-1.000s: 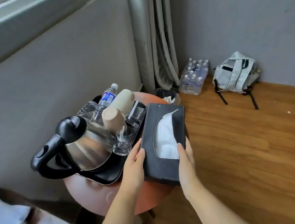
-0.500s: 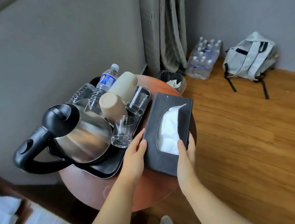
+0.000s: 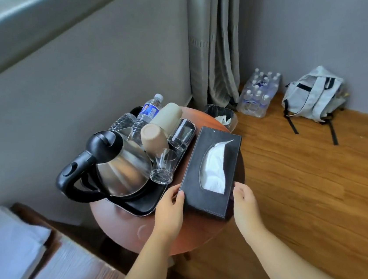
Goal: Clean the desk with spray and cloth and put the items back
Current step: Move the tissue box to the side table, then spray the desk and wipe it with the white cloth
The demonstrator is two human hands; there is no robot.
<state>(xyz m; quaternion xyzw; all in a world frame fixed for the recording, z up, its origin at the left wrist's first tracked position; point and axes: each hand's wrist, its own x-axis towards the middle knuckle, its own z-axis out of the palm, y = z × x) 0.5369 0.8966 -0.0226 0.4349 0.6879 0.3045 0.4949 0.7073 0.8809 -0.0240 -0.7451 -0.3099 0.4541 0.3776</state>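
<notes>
Tissue box, black leather-look case, lies flat at frame centre on the round table, right edge near the table rim, just beside the black tray. Likely light, stiff-walled, smooth so a bit slippery; the tissue on top is soft, don't grab there. Best held by the long sides near the closest end. Left hand and right hand flank that end, fingers loosely spread; firm contact unclear. Kettle and glasses on the tray are close: fragile.
</notes>
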